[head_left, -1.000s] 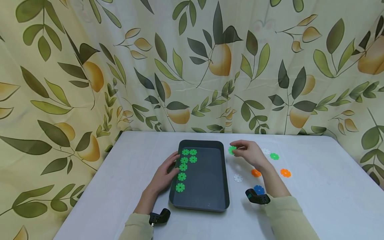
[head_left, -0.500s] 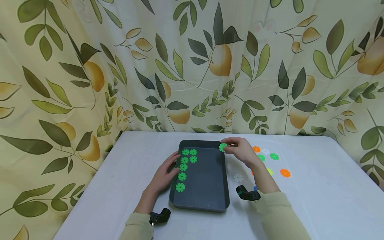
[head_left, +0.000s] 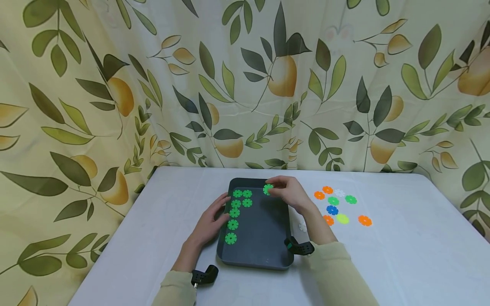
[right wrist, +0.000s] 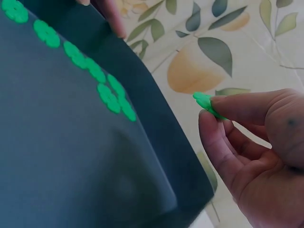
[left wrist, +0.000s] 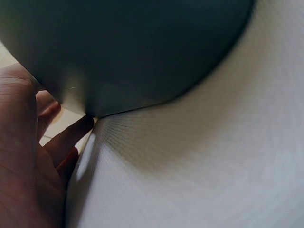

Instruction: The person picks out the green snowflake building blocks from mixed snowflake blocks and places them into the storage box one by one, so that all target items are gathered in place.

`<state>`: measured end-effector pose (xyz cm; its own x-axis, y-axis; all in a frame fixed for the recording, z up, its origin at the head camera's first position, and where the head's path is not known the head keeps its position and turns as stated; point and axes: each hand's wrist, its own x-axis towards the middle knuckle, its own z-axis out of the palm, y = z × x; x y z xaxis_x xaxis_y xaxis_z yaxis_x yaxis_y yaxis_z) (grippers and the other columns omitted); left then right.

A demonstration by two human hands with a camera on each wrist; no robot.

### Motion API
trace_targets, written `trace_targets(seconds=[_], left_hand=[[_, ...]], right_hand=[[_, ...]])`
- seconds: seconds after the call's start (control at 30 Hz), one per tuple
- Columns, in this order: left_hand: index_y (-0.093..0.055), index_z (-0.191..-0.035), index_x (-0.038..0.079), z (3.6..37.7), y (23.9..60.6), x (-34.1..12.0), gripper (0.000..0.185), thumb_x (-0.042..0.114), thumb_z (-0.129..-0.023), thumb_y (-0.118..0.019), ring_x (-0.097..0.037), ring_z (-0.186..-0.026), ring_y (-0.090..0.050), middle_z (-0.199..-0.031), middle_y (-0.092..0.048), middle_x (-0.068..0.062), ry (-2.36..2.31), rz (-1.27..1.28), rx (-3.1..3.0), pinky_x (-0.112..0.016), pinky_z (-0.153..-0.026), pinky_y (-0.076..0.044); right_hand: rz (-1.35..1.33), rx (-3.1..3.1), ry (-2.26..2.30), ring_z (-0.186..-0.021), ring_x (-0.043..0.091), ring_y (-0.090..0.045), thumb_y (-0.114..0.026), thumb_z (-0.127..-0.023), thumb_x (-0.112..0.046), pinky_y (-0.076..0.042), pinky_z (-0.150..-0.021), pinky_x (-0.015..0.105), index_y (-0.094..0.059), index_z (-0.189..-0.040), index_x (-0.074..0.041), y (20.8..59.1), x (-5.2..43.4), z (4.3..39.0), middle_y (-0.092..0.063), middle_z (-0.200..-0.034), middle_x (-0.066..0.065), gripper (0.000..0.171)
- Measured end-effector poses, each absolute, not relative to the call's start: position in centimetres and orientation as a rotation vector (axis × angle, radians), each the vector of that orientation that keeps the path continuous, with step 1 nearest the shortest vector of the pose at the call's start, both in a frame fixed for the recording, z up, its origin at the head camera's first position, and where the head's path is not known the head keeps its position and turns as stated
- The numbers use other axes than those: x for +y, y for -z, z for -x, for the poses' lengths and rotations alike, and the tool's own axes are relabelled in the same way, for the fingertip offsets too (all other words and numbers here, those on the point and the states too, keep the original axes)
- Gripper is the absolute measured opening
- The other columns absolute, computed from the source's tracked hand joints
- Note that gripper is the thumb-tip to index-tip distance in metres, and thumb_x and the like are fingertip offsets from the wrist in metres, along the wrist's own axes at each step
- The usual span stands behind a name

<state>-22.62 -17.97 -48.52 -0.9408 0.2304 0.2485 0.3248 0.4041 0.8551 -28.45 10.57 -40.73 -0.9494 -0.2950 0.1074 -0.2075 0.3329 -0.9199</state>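
Note:
A dark grey tray (head_left: 268,250) sits mid-table with several green snowflake discs (head_left: 234,212) lined along its left side; they also show in the right wrist view as green discs (right wrist: 102,85). My right hand (head_left: 285,193) hovers over the tray's far end and pinches one green disc (head_left: 268,189) between thumb and fingers, the same green disc (right wrist: 205,101) seen edge-on from the wrist. My left hand (head_left: 214,219) rests against the tray's left wall (left wrist: 95,71), fingers straight.
More discs lie loose on the white table right of the tray: orange (head_left: 365,220), green (head_left: 350,199), blue (head_left: 332,210), yellow-green (head_left: 342,219) and white (head_left: 339,193). A leaf-and-pear patterned curtain (head_left: 245,85) closes off the back and sides.
My right hand has carried the green disc leftward from the loose pile to above the tray's far end. The left hand has stayed on the tray's side.

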Motion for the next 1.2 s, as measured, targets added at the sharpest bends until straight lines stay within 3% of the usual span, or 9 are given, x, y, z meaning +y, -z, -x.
trace_targets(seconds=[0.97, 1.2], left_hand=[[-0.051, -0.149, 0.009, 22.7, 48.5, -18.0, 0.051, 0.01, -0.099, -0.06, -0.027, -0.145, -0.036, -0.162, -0.034, -0.003, 1.596, 0.525, -2.543, -0.049, -0.119, -0.027], [-0.05, -0.149, 0.009, 22.7, 48.5, -18.1, 0.05, 0.011, -0.099, -0.061, -0.025, -0.146, -0.034, -0.162, -0.033, -0.003, 1.599, 0.53, -2.545, -0.048, -0.119, -0.027]], right_hand=[[0.584, 2.434, 1.724, -0.082, 0.02, -0.061, -0.07, -0.09, -0.001, -0.054, -0.074, 0.03, -0.067, -0.117, 0.011, 42.5, 6.6, 28.4, -0.068, -0.097, 0.014, 0.03], [0.519, 2.467, 1.642, -0.079, 0.019, -0.062, -0.071, -0.09, -0.002, -0.055, -0.075, 0.03, -0.069, -0.116, 0.007, 43.1, 5.9, 28.2, -0.068, -0.095, 0.011, 0.028]])
